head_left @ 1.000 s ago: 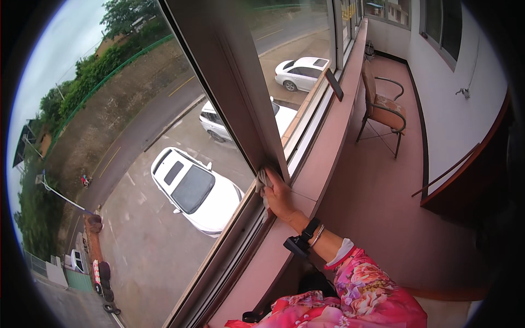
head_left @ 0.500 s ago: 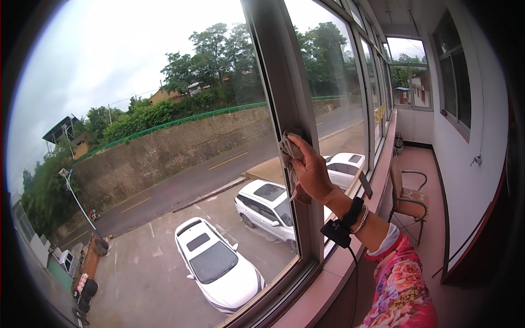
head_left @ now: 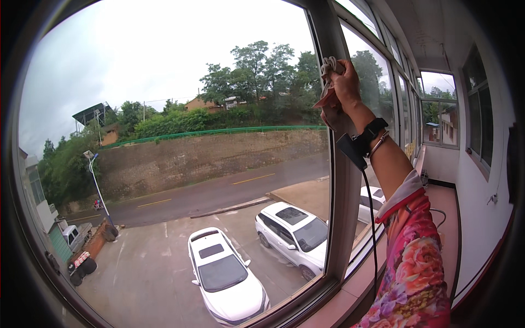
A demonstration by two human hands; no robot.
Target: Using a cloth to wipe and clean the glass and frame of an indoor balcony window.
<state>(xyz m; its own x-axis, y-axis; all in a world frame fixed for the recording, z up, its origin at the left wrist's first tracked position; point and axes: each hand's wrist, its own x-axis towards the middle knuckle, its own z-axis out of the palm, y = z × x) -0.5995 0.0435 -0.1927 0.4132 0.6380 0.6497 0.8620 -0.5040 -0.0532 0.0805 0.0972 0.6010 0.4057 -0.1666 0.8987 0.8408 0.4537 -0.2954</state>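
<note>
My right hand [head_left: 346, 86] is raised high against the upright window frame [head_left: 343, 150], its fingers closed round a crumpled grey-brown cloth [head_left: 330, 98]. Part of the cloth bunches above the fingers, and a loose reddish-brown end hangs below them. The cloth lies against the frame, beside the edge of the large glass pane [head_left: 180, 126]. On my wrist sit a black strap and a small black device [head_left: 353, 151], from which a dark cable runs down. A flowered sleeve covers the forearm. My left hand is out of the picture.
A pinkish sill [head_left: 333, 307] runs under the windows. To the right a narrow room stretches back, with a white wall [head_left: 481, 180] and an inner window [head_left: 479, 104]. Outside, well below, white cars [head_left: 227, 273] stand on paved ground beside a road.
My right hand has moved up along the window frame, still holding the cloth. The view has shifted, so the frame and cars appear further right and the chair is mostly hidden behind my arm.
</note>
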